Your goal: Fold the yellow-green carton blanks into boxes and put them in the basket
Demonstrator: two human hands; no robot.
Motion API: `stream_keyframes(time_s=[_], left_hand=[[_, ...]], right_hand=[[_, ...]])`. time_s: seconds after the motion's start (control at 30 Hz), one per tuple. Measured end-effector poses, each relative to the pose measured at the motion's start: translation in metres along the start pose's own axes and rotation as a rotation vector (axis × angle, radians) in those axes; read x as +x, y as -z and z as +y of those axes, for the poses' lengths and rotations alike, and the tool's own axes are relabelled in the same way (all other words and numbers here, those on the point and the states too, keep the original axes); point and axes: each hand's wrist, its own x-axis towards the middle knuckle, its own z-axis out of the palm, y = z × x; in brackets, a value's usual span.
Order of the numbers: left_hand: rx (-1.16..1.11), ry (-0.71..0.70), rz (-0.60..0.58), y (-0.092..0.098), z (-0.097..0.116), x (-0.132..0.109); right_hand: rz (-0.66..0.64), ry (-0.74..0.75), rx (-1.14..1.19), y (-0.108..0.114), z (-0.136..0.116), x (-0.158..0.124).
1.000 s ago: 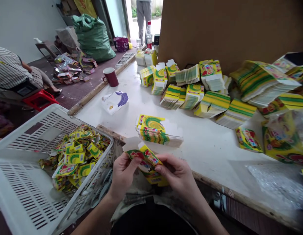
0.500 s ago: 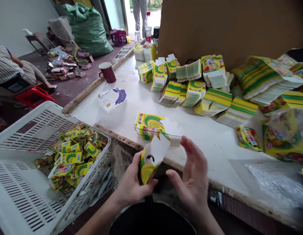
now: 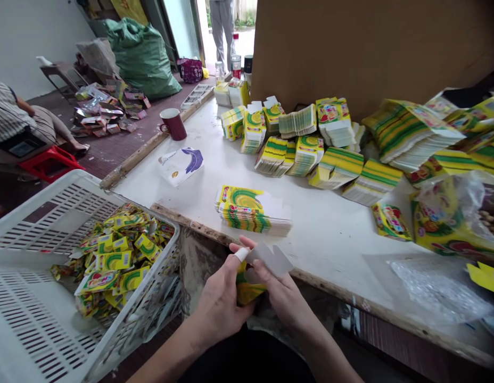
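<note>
A small yellow-and-green carton (image 3: 250, 292) is held upright above my lap, its white flaps (image 3: 276, 259) standing out at the top. My left hand (image 3: 217, 295) wraps round the carton's left side, with a white covering on one finger. Against the top end, my right hand (image 3: 285, 292) grips the carton, its thumb at the flaps. What is inside the carton is hidden by my fingers. Just beyond my hands, a stack of flat cartons (image 3: 247, 210) lies on the white table (image 3: 327, 229).
To the left stands a white plastic crate (image 3: 23, 298) with many small yellow cartons (image 3: 113, 259). Several carton bundles (image 3: 330, 165) line the table's back, near a brown board (image 3: 351, 48). A maroon mug (image 3: 174, 126), a tissue pack (image 3: 181, 166) and clear plastic (image 3: 430, 282) also lie there. A person (image 3: 15, 114) sits at far left.
My right hand has moved left from apart and open onto the carton's top, closing on it. The flaps are now bent under its fingers. The view has shifted slightly.
</note>
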Motion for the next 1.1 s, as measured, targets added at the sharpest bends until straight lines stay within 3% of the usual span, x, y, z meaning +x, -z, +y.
stream_keyframes(time_s=[0.17, 0.37, 0.5, 0.67, 0.77, 0.93, 1.0, 1.1], left_hand=[[-0.026, 0.026, -0.013, 0.002, 0.001, 0.000], [-0.244, 0.154, -0.037, 0.006, -0.002, 0.004], [-0.074, 0.189, 0.028, 0.016, -0.003, 0.007], [0.035, 0.158, -0.085, 0.033, -0.008, 0.008], [0.034, 0.103, -0.123, 0.033, -0.009, 0.007], [-0.039, 0.058, 0.156, 0.020, -0.002, 0.005], [-0.323, 0.112, 0.395, 0.023, 0.001, 0.009], [-0.749, 0.082, 0.827, 0.045, 0.001, 0.019]], right_hand=[[-0.070, 0.070, -0.030, 0.010, 0.005, -0.002], [-0.206, 0.253, -0.722, 0.008, 0.004, -0.007], [-0.154, 0.336, -0.805, 0.017, 0.006, -0.003], [-0.321, 0.211, -0.854, 0.036, -0.018, 0.006], [-0.406, 0.135, -0.809, 0.037, -0.029, 0.008], [-0.145, 0.231, -0.645, 0.014, -0.009, 0.003], [-0.046, 0.291, -0.558, 0.007, -0.003, 0.003], [0.101, 0.394, -0.562, 0.010, -0.011, 0.014]])
